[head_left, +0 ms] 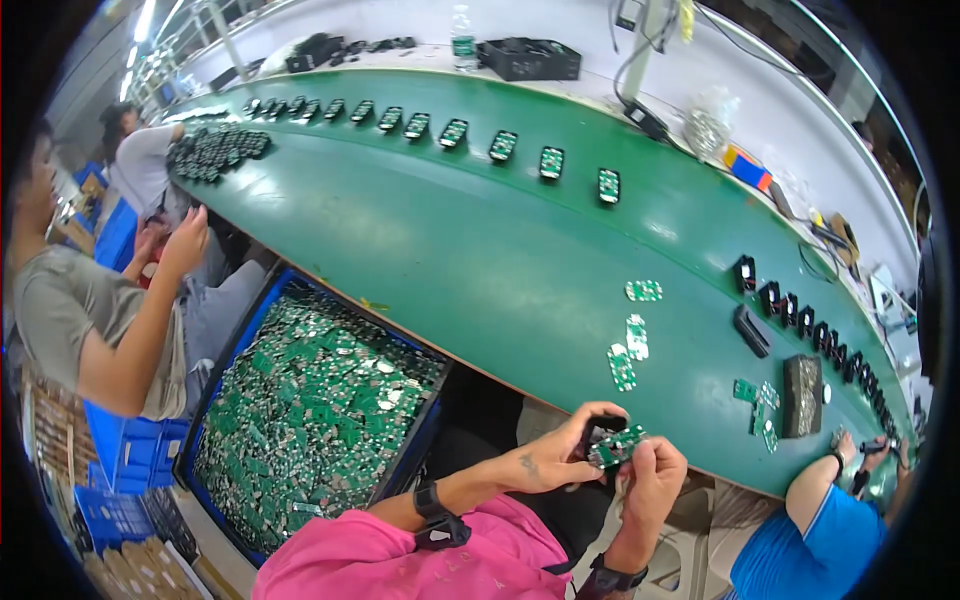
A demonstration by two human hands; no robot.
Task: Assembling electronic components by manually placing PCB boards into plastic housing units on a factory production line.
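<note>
Over the near edge of the green table, my left hand is closed round a small black plastic housing, mostly hidden by the fingers. A green circuit board lies at its opening, tilted, and my right hand pinches the board's right side. Whether the board is seated inside cannot be made out. Just beyond my hands, loose circuit boards lie flat on the tabletop. To my left stands a blue-rimmed bin heaped with circuit boards.
A row of black housings with boards runs along the green table. More black housings line the right, near a dark block. Co-workers sit at left and right. A bottle stands behind.
</note>
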